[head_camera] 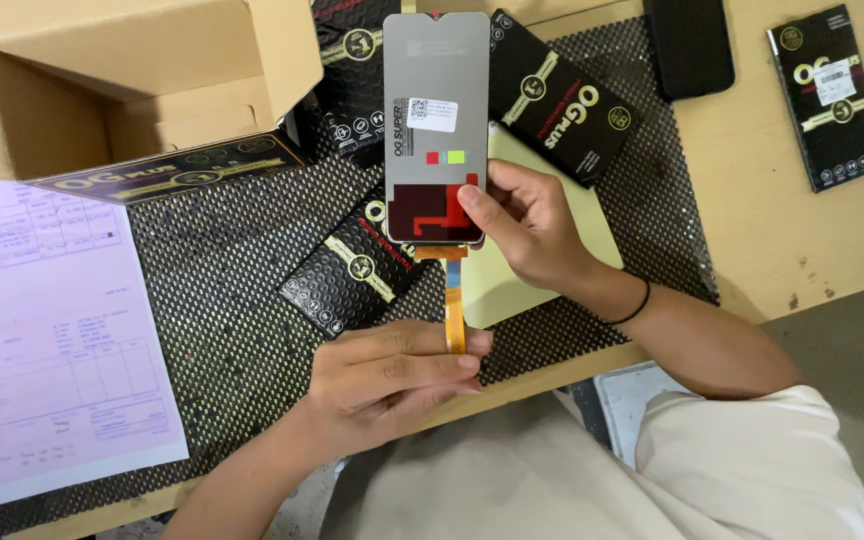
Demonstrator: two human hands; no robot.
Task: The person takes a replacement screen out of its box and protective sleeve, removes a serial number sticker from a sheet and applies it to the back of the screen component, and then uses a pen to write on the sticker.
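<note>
A wooden table [812,250] filled the frame, most of it under a black dotted mat [222,330]. An open cardboard box [102,80] sat at upper left, with a pale printed sheet [42,330] below it along the left edge. Black flat packages [352,270] lay scattered over the mat, one more [830,95] at upper right beside a dark phone [690,40].

At centre, the right hand [527,225] was closed on the lower right edge of a grey phone screen panel [436,120], held upright above the mat, thumb across its face. Below it, the left hand [392,375] seemed to pinch the panel's orange ribbon cable [454,320] between thumb and forefinger, though the grip itself was partly hidden. A yellow-green sheet [512,280] lay under the right hand.
</note>
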